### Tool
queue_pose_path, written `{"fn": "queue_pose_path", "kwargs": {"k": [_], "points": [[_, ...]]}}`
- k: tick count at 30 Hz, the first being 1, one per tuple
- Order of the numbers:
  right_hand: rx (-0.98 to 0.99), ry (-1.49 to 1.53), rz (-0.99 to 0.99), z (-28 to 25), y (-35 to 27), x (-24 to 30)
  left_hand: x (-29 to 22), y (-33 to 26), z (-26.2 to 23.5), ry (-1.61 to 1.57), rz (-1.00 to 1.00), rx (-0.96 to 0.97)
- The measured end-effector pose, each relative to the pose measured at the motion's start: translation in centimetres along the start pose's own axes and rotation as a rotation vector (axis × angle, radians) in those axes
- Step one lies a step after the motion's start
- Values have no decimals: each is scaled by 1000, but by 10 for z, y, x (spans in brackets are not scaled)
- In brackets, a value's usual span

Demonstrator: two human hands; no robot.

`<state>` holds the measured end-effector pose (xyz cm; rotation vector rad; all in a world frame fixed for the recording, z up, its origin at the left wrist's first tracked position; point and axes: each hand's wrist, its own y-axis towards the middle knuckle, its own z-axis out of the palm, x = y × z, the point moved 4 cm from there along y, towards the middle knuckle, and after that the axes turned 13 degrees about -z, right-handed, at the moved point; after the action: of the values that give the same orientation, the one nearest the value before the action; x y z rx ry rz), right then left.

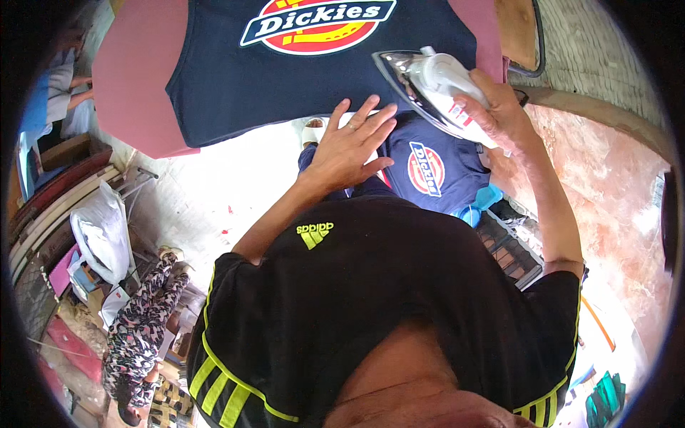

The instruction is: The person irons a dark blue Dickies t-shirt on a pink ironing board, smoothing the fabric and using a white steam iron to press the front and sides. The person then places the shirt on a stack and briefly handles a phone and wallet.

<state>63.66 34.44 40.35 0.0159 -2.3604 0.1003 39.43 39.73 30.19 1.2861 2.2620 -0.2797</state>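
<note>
A red, yellow and white logo (317,25) sits above the left hand (349,146); a smaller one (426,169) lies right of it.

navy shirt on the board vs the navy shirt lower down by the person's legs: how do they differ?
The navy shirt on the board lies spread flat over the pink ironing board, while the lower navy shirt sits bunched below the board edge. The left hand lies open by the board shirt's hem, and the right hand holds the white iron tilted at its edge; neither touches the lower shirt. Both are navy with a red and yellow chest emblem.
</note>
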Motion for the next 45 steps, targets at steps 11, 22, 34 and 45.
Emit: {"fn": "queue_pose_path", "kwargs": {"k": [11, 22, 34, 45], "points": [[165, -33, -39, 19, 23, 27, 198, -62, -140, 557, -991, -771], [266, -2, -82, 80, 86, 92, 239, -70, -140, 198, -942, -957], [122, 75, -106, 162, 145, 166, 250, -75, -167, -49, -874, -630], [186, 54, 3, 187, 174, 198, 268, -70, -192, -279, -792, -331]]}}
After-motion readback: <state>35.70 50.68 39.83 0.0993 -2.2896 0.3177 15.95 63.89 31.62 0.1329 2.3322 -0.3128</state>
